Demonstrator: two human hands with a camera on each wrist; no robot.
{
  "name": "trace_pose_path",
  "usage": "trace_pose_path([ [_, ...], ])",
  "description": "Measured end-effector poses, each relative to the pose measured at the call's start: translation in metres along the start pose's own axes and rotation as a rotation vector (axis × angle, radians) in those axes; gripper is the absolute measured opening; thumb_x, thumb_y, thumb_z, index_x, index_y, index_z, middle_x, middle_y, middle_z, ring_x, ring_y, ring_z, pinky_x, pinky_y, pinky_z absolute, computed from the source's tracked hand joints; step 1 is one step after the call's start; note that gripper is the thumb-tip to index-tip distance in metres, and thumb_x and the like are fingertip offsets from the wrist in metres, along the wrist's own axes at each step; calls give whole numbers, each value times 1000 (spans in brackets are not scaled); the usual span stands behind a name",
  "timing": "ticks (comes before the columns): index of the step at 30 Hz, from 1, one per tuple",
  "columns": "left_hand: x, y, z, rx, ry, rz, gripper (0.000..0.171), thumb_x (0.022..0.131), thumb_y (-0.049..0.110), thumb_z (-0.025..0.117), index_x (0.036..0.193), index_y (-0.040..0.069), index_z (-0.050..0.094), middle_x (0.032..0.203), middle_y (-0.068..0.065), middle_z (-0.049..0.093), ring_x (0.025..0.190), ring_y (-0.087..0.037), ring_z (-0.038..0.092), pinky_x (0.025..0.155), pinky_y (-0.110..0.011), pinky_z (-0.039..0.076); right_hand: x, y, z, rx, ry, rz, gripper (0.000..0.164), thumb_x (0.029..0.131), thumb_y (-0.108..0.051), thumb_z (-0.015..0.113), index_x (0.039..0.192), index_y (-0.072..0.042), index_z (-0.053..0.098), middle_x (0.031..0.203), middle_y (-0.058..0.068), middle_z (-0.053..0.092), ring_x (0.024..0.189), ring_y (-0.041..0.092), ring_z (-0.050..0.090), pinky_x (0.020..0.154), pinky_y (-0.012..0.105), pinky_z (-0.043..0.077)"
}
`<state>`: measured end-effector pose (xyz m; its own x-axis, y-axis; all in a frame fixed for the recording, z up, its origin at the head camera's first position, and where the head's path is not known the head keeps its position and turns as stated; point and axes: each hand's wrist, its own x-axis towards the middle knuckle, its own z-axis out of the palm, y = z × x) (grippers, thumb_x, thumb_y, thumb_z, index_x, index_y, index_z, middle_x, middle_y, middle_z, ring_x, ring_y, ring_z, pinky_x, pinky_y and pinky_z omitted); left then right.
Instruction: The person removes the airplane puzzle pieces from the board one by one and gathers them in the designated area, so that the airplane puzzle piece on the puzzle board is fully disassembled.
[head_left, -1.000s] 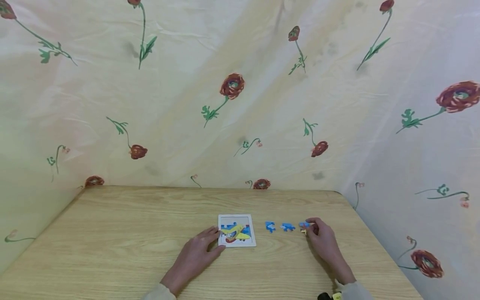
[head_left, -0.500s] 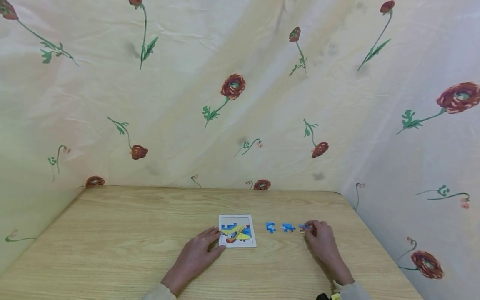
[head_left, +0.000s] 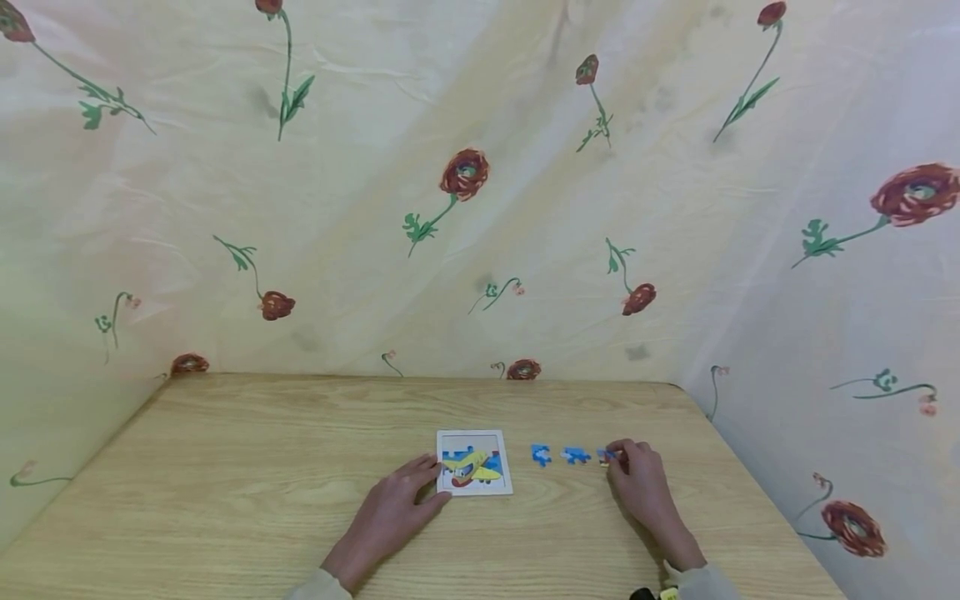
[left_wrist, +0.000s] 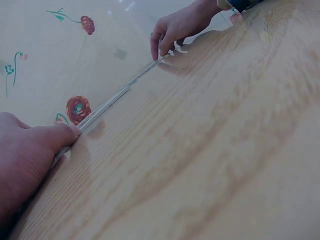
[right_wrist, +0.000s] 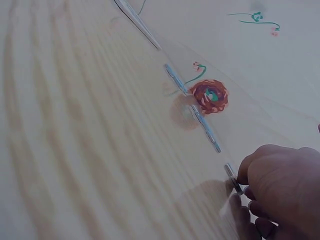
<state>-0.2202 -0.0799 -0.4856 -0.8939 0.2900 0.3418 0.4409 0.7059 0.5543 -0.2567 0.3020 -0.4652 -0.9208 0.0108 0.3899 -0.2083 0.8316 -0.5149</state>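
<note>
A square jigsaw puzzle tray (head_left: 507, 475) with a white rim lies flat on the table; its lower part shows a yellow airplane on blue, its top strip bare grey. My left hand (head_left: 392, 504) holds the tray at its left side, thumb by the near corner and fingers along the edge. To the right, my right hand (head_left: 643, 483) has thumb and fingertips on a small blue puzzle piece (head_left: 603, 457), partly covered by the fingers. In the right wrist view that piece (right_wrist: 230, 175) is tipped slightly at the fingertips.
Two more blue puzzle pieces, one (head_left: 540, 454) nearer the tray and another (head_left: 576, 455), lie in a row between tray and right hand. A flowered cloth (head_left: 360, 208) hangs behind and beside the wooden table (head_left: 262, 467). Something black and yellow (head_left: 667, 594) sits by the right sleeve.
The right hand has shifted slightly, its fingers now covering more of the rightmost puzzle piece. Left hand, tray and the other two pieces stay in place.
</note>
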Motion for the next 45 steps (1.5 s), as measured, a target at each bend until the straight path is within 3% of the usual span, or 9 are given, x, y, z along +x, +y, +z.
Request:
trace_pose_path([
  [5, 0, -1, 1, 5, 0, 4, 50, 99, 39, 71, 131, 1, 70, 142, -15, 62, 133, -34, 57, 105, -54, 50, -1, -1, 0, -2, 1, 4, 16, 94, 5, 64, 109, 10, 66, 88, 12, 55, 81, 26, 48, 68, 36, 38],
  [13, -1, -2, 2, -3, 3, 12, 49, 99, 38, 71, 131, 1, 70, 141, -15, 62, 133, -34, 57, 104, -54, 50, -1, -8, -4, 47, -4, 40, 18, 98, 0, 64, 113, 10, 66, 96, 17, 57, 85, 28, 51, 68, 33, 43],
  [22, -1, -1, 2, 0, 3, 7, 48, 99, 37, 72, 131, 1, 70, 142, -15, 62, 133, -34, 56, 104, -55, 50, 1, -25, -3, 145, 2, 4, 17, 98, 4, 62, 113, 8, 67, 95, 13, 58, 86, 24, 53, 72, 30, 46],
  [45, 0, -1, 0, 8, -3, 4, 48, 99, 36, 72, 131, 1, 70, 142, -15, 62, 133, -35, 56, 104, -55, 50, 6, -75, 36, 313, -82, -80, 17, 95, 8, 64, 111, 5, 68, 88, 5, 56, 83, 18, 50, 72, 26, 44],
])
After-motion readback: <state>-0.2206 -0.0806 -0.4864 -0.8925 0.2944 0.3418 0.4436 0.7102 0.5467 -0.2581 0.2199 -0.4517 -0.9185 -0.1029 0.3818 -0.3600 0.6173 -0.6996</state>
